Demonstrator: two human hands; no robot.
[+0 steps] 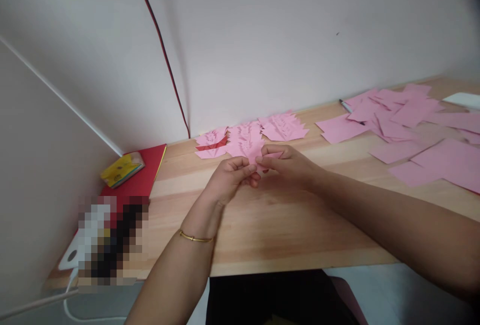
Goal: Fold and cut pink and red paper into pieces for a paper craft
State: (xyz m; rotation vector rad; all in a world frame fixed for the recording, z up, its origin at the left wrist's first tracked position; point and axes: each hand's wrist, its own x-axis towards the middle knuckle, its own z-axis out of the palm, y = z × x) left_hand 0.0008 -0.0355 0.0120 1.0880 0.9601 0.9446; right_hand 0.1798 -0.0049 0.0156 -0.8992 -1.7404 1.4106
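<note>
The fingers (243,171) of the left hand (225,180) and the fingers (270,162) of the right hand (294,167) are closed in a pinch on one small piece of pink paper (256,154), their tips almost meeting. The held paper is between the two hands, above the wooden table (262,230), and part of it is hidden by the fingers. A gold bracelet (195,237) is around the left wrist.

Just beyond the fingers, cut pink papers (284,126) with jagged edges lie near the wall (262,40), with a red strip (212,144) across the leftmost ones. Well to the right of the fingers is a loose, overlapping spread of plain pink sheets (407,110), with a pen (345,106) partly under its near-left side and a white object (463,100) at the far right.

Well to the left of the fingers, a yellow packet (122,169) rests on a red folder (150,165). Nearer the person on that side are a white power strip or similar device (71,255) and a pixelated patch whose contents cannot be told.
</note>
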